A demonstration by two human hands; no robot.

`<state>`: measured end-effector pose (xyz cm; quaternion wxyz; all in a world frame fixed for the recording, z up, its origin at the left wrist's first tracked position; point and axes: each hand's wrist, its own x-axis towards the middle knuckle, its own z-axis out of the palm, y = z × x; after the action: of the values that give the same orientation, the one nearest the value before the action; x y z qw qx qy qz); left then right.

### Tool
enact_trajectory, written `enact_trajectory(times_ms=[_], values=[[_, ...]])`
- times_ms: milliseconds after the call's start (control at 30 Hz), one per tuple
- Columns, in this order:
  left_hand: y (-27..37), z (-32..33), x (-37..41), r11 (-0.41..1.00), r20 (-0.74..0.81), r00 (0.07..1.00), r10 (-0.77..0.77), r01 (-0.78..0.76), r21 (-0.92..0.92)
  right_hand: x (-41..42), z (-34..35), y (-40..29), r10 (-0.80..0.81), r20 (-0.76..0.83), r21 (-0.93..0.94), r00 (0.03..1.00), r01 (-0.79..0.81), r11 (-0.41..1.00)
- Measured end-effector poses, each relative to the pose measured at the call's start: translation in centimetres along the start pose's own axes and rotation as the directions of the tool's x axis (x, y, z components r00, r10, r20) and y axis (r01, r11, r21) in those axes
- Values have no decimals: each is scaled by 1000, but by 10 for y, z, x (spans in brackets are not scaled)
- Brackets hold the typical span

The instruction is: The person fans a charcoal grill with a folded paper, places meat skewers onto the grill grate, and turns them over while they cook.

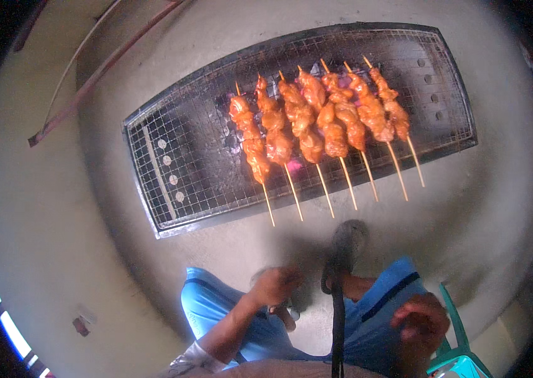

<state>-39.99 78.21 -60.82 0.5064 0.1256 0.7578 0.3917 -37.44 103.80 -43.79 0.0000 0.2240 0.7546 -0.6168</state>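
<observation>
Several meat skewers (pixel 301 123) lie side by side over a charcoal grill (pixel 200 137), coated in a glossy orange-brown sauce. Their bare wooden ends stick out past the grill's near edge. My left hand (pixel 278 286) hangs above my left knee, below the skewer ends and touching none of them. Its fingers are curled, and no held thing shows. Over my right thigh is my right hand (pixel 422 316), blurred and with bent fingers; what is inside it cannot be made out. Pinkish glowing coals (pixel 296 166) show beneath the wire mesh (pixel 153 165).
A black strap (pixel 338 321) hangs down between my legs. Beside my right hand stands a green plastic chair or stool (pixel 460 347). A long reddish bar (pixel 101 71) lies at the upper left. A small dark red scrap (pixel 80 326) is on the concrete floor (pixel 35 227).
</observation>
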Motion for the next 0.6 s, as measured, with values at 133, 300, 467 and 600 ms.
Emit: enact_trajectory(times_ms=[133,300,467,600], values=[[-9,-1,6,988,9,991,135,-135,81,1,4,15,-87,-179,6,980,89,996],[2,-15,12,977,0,979,203,-203,66,-2,5,22,-220,-230,-77,948,208,975],[-3,-21,12,945,98,980,172,-192,266,-6,10,19,-310,-199,-230,930,263,937],[5,-24,11,932,71,977,202,-214,292,-14,7,18,-271,-251,-199,929,225,954]])
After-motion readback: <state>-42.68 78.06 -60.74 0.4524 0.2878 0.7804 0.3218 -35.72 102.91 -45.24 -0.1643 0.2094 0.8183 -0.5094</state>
